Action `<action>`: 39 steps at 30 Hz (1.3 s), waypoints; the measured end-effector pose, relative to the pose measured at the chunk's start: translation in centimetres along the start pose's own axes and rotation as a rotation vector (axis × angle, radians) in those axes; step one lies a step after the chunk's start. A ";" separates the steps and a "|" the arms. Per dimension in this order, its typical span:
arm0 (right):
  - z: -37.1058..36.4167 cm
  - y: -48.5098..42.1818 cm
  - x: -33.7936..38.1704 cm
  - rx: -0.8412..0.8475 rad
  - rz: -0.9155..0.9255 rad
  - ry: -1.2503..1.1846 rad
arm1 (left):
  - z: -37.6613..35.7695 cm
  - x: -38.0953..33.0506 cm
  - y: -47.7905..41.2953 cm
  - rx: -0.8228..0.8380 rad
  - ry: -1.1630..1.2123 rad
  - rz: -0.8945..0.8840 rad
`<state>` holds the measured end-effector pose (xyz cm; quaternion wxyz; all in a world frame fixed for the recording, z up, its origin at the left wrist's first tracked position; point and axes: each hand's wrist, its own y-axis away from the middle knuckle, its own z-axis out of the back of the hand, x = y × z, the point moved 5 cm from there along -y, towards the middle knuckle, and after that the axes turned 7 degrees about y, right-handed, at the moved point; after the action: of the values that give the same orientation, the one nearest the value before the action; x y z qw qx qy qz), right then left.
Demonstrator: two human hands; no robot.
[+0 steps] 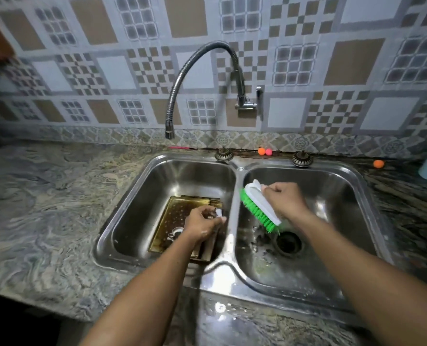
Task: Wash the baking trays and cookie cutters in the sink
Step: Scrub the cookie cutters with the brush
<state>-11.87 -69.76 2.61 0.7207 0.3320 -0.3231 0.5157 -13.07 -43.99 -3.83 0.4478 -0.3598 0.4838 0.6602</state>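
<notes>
Left hand (203, 222): pinched on a small pale piece (220, 216), likely a cookie cutter, above the baking trays (172, 216).
Right hand (283, 201): wrapped round the scrub brush (258, 208), at 3 o'clock of the left hand.
Trays: stacked in the left basin of the sink (137, 196); another cutter (178, 229) is seen at 8 o'clock of the left hand.
Risk: the wet piece could be knocked from so light a pinch by hard brushing.
</notes>
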 end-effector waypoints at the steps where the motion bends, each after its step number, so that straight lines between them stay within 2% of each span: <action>1: -2.2 0.1 0.7 0.018 0.004 0.024 | 1.8 1.1 -0.8 -0.007 -0.098 0.007; 9: -17.0 1.2 3.8 0.102 -0.053 0.217 | 10.6 7.1 -5.6 0.054 -0.386 0.013; 17: -20.4 0.3 4.3 0.078 -0.089 0.293 | 12.1 9.4 -8.9 0.203 -0.562 0.013; 20: -19.0 -0.3 4.2 0.043 -0.095 0.223 | 11.9 9.5 -9.2 0.218 -0.587 0.007; 22: -17.1 -0.8 4.1 -0.002 -0.103 0.137 | 11.6 8.6 -9.3 0.163 -0.613 -0.019; 25: -12.9 -1.4 4.0 -0.100 -0.115 0.017 | 9.9 5.6 -9.2 0.115 -0.502 -0.095; 28: -7.9 -1.9 3.4 -0.197 -0.065 -0.051 | 5.9 1.6 -7.9 0.187 -0.425 -0.239; 32: -2.3 -1.9 0.6 -0.265 -0.085 0.000 | -1.5 -1.9 -4.5 0.334 -0.381 -0.370; 36: 0.6 -1.6 -4.0 -0.287 -0.148 0.043 | -8.3 -2.2 -1.0 0.497 -0.423 -0.394; 39: 1.8 -1.0 -8.0 -0.270 -0.191 0.065 | -12.8 0.0 0.1 0.560 -0.553 -0.328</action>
<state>-13.14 -75.66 -2.97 0.8146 0.2443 -0.3330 0.4073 -12.63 -56.28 -7.26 0.7403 -0.1058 0.4424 0.4951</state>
